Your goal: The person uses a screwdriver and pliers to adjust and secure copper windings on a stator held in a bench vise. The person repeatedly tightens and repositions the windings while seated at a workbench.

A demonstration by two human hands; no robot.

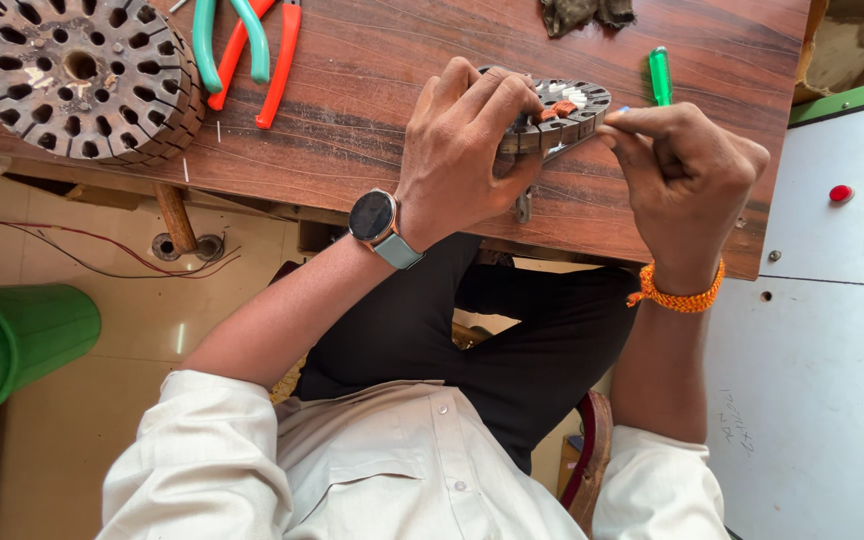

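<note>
The left hand (462, 150) grips a slotted metal core (564, 112) at the near edge of the worktop (352, 90). The right hand (682, 175) pinches something small at the core's rim. A second core (77, 75), pliers (242, 50) and a green screwdriver (660, 75) lie nearby.

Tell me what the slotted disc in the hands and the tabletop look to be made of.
Slotted disc: likely stacked metal sheets, dull grey, with fine layer lines along its edge. Left hand grips it; right hand pinches at its rim. Tabletop: wood or wood-look laminate, reddish-brown with streaked grain; which one is unclear.
</note>
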